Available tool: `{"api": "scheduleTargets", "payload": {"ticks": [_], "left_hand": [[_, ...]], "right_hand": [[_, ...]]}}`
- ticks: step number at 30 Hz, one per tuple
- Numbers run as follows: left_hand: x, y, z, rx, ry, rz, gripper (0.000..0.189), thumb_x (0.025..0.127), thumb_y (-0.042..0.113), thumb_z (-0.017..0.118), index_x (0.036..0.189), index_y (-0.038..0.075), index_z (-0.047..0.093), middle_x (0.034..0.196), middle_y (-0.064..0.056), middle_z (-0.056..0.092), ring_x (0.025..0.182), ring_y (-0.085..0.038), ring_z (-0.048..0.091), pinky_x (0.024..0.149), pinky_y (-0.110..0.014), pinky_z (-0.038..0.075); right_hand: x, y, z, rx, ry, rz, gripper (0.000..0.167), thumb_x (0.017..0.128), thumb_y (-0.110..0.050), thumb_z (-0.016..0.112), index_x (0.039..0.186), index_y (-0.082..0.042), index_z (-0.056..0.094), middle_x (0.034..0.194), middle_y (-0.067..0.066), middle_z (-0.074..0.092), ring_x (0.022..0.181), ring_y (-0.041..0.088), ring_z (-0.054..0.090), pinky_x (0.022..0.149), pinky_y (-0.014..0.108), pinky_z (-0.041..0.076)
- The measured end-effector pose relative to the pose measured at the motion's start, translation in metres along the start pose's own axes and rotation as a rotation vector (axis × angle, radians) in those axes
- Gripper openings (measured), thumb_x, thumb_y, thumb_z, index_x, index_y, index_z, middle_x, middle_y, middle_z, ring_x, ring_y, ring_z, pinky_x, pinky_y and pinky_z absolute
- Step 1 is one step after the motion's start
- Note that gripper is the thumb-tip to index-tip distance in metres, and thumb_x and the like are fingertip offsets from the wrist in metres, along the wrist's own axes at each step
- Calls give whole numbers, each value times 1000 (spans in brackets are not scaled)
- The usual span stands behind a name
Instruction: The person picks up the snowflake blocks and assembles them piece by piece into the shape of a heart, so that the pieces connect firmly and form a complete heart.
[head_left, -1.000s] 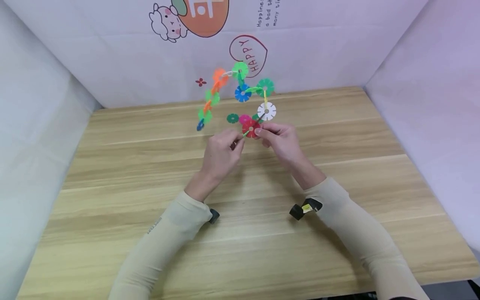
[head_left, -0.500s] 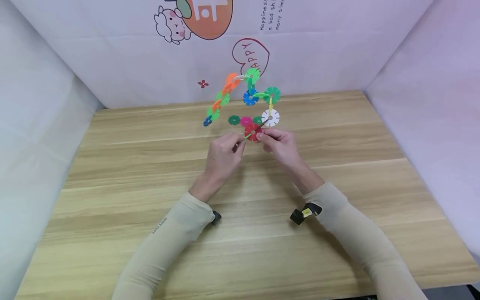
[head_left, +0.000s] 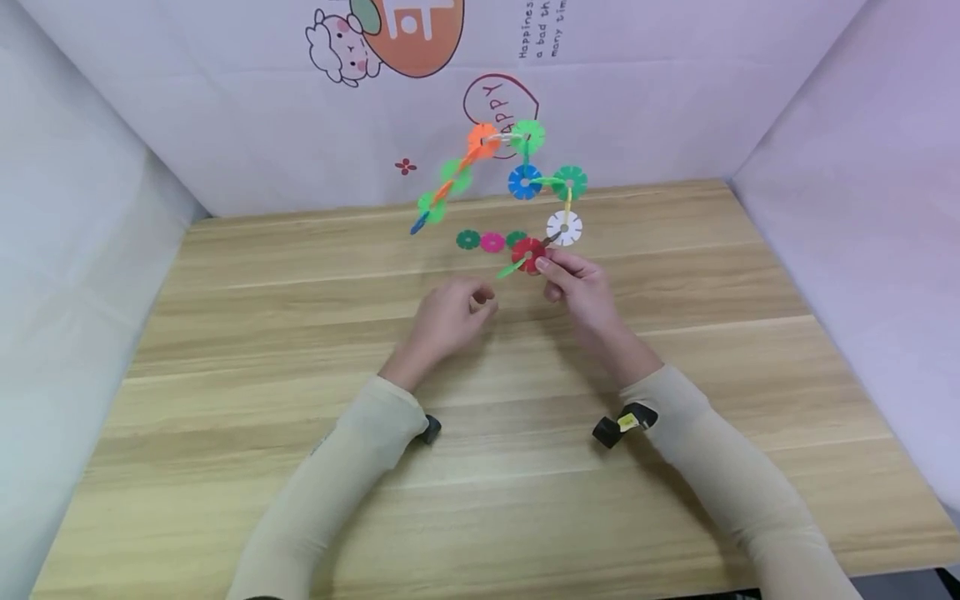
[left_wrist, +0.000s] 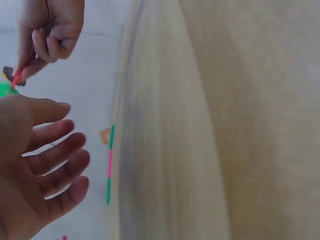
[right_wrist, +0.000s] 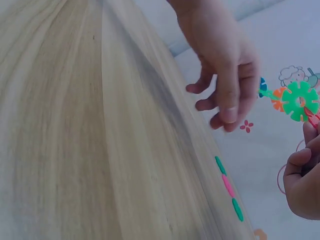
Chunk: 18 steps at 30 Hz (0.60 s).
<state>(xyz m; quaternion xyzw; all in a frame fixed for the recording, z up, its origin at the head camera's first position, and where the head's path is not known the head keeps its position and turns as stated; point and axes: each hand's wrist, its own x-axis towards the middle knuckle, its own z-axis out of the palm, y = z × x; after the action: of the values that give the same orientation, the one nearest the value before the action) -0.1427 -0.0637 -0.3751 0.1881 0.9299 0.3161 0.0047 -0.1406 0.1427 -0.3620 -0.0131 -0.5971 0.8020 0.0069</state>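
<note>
My right hand [head_left: 588,300] pinches a red notched disc [head_left: 528,256] between thumb and fingers, above the table. From that disc runs a chain of linked snowflake discs: a brown one, a white disc [head_left: 564,227], a yellow one, greens, a blue disc [head_left: 524,182], then an orange disc [head_left: 483,141] and more down to a dark blue end [head_left: 418,223]. A light green disc [head_left: 513,267], seen edge-on, sticks out from the red disc's left. My left hand [head_left: 450,317] is apart from it, fingers loosely bent, holding nothing; the left wrist view shows its fingers [left_wrist: 65,160] spread.
Behind the red disc, a short row of green, pink [head_left: 492,242] and green discs lies near the wooden table's [head_left: 300,350] back. A white printed cloth [head_left: 637,108] hangs at the back, with white side panels left and right.
My left hand has let go of the light green disc and drawn slightly away. The right hand has moved right with the chain, which swung along with it.
</note>
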Motion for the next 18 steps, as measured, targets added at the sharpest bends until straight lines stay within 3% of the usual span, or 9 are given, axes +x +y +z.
{"api": "scheduleTargets", "payload": {"ticks": [5, 9, 11, 16, 18], "left_hand": [[19, -7, 9, 68, -103, -21, 26, 105, 22, 63, 122, 6, 73, 118, -9, 72, 111, -24, 66, 99, -40, 55], [35, -3, 17, 145, -144, -30, 38, 107, 25, 58, 138, 3, 64, 131, -14, 64, 123, -28, 58, 109, -41, 48], [44, 2, 20, 195, -176, -38, 38, 108, 27, 56, 136, 3, 63, 144, -17, 56, 135, -30, 51, 118, -43, 41], [65, 10, 24, 262, -296, -82, 64, 108, 39, 50, 158, 1, 38, 172, -19, 22, 161, -37, 17, 129, -53, 20], [71, 11, 24, 255, -333, -109, 79, 108, 45, 49, 166, 2, 17, 175, -18, 11, 162, -37, 6, 130, -56, 14]], "right_hand": [[1, -6, -12, 42, 0, 39, 34, 103, -1, 62, 84, -22, 80, 76, -7, 68, 57, 7, 43, 57, 19, 38], [1, -11, -16, 95, -11, 67, 33, 104, -1, 60, 86, -19, 80, 78, -5, 64, 57, 7, 43, 58, 20, 37], [2, -13, -16, 115, -19, 76, 30, 105, -2, 61, 87, -17, 80, 79, -4, 62, 57, 8, 43, 58, 20, 38], [2, -18, -12, 168, -22, 89, 28, 104, -3, 62, 86, -15, 80, 77, -4, 62, 57, 8, 43, 58, 20, 39], [1, -19, -10, 171, -22, 88, 29, 104, -2, 61, 85, -15, 80, 76, -4, 62, 57, 8, 43, 57, 21, 38]]}}
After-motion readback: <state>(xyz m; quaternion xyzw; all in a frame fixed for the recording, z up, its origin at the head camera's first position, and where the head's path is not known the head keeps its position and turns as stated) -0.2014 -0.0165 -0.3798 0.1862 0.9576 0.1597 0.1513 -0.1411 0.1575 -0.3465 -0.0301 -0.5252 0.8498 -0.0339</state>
